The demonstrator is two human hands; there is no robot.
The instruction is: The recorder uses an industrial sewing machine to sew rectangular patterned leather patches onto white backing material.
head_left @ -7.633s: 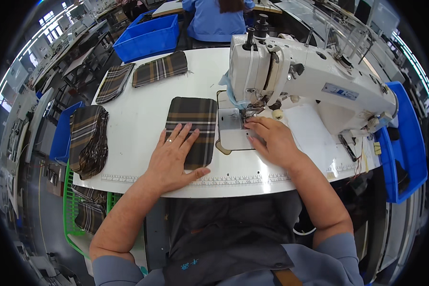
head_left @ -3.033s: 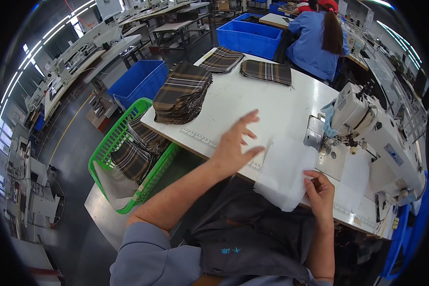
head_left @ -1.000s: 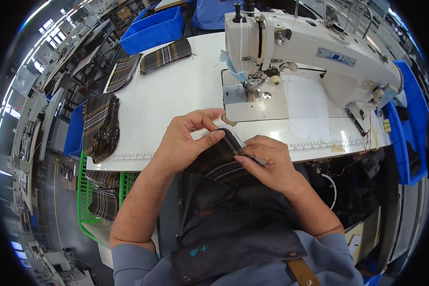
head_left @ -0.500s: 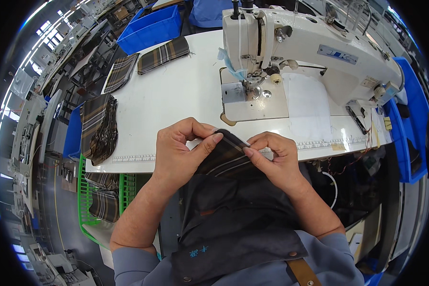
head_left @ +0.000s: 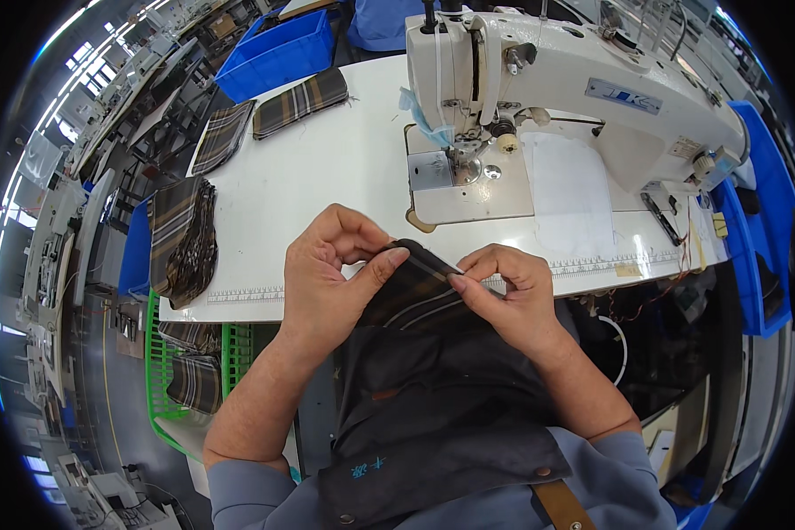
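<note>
My left hand [head_left: 331,274] pinches the top corner of a dark plaid fabric piece [head_left: 415,296], thumb over it, just in front of the table's edge area. My right hand [head_left: 512,300] grips the same piece's right-hand edge between thumb and fingers. The fabric slants down toward my dark apron [head_left: 442,397], its lower end indistinct against it. Beyond my hands stands a white sewing machine [head_left: 548,71], a blue cloth hanging by its needle area. A white sheet [head_left: 565,185] lies beneath its arm.
White table [head_left: 309,177] holds plaid stacks [head_left: 177,238] at left and back, plus a dark tool [head_left: 658,216] at right. Blue bins [head_left: 274,66] stand behind and both sides. A green basket [head_left: 159,353] with plaid pieces sits below left. A person in blue [head_left: 375,26] is beyond.
Seconds ago my right hand held a white sheet; now both hands hold plaid fabric. Over the last second my right hand shifted slightly rightward along its edge, and my left moved slightly left.
</note>
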